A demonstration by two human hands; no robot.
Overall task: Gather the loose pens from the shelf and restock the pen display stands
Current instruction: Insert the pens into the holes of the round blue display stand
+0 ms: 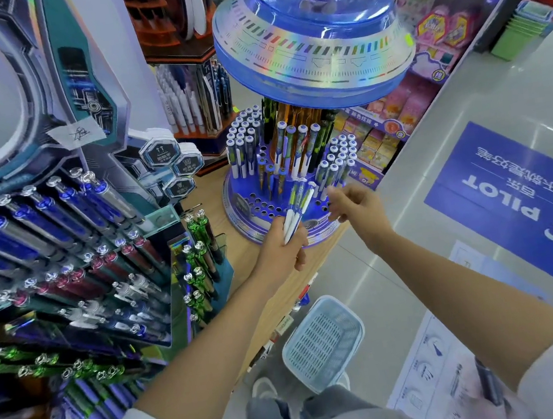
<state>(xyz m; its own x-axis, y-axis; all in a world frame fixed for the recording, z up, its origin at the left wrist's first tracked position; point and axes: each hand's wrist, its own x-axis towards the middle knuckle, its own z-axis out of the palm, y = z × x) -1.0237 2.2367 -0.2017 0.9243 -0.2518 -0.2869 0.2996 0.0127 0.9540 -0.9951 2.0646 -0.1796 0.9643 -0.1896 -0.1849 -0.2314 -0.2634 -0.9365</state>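
**Pens in hand at the round stand, and it's slotting time**

Here we are at the blue round pen stand (268,210), sitting on the wooden shelf (213,196) under its big saucer-shaped canopy (315,49). The left hand (281,248) is wrapped tight around a small bunch of white-and-blue pens (297,207), held upright and fanned out just in front of the stand's base. The right hand (354,205) is reaching in beside them, fingers pinched at the tops of the pens on the stand's right edge; whether it actually grips one I can't tell, the fingertips are too blurred.

Look at that base: rows of empty holes along the front ring, while matching white-capped pens (340,157) already fill the cluster on the right and another on the left (242,137). That's the target, by my reckoning.

To do this well: peel one pen at a time off the bunch, keep the left hand's clasp firm so the rest don't slide, and drop each tip-down into an open hole beside its own kind. Go straight down, not at a slant, or the neighbours will get knocked. Watch the canopy overhead when lifting.

The light blue basket (323,342) waits on the floor below, nothing visible in it from here.
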